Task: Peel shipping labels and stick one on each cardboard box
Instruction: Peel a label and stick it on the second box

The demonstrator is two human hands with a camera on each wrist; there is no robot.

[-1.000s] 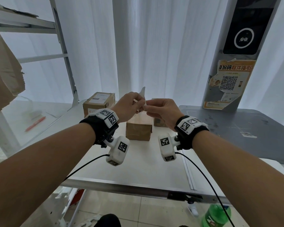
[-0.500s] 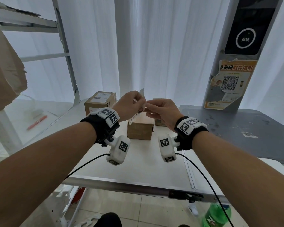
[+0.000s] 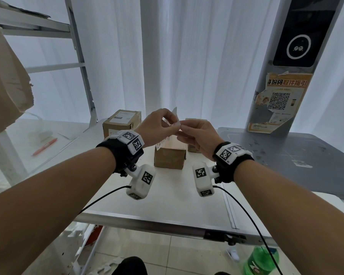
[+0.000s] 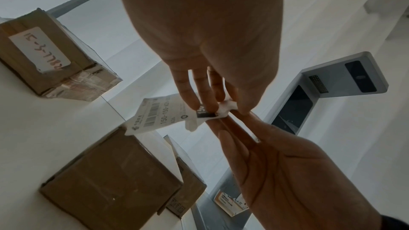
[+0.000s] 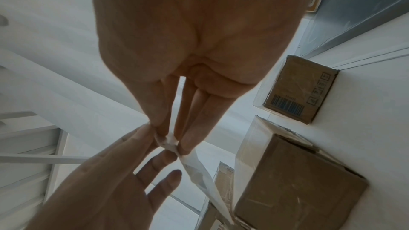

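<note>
Left wrist view: shipping label [image 4: 165, 114], thin, limp, curling, sticky-backed, hangs mid-frame above the plain cardboard box [image 4: 115, 181]. Left hand [image 4: 205, 41] and right hand [image 4: 285, 169] both pinch its crumpled corner with fingers [image 4: 199, 93] closed on paper. Best held by edges. Head view: desk [image 3: 167, 195] bare at lower centre.

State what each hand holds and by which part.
Both hands pinch one shipping label at its crumpled top corner: left hand with thumb and fingertips, right hand from the opposite side.
</note>
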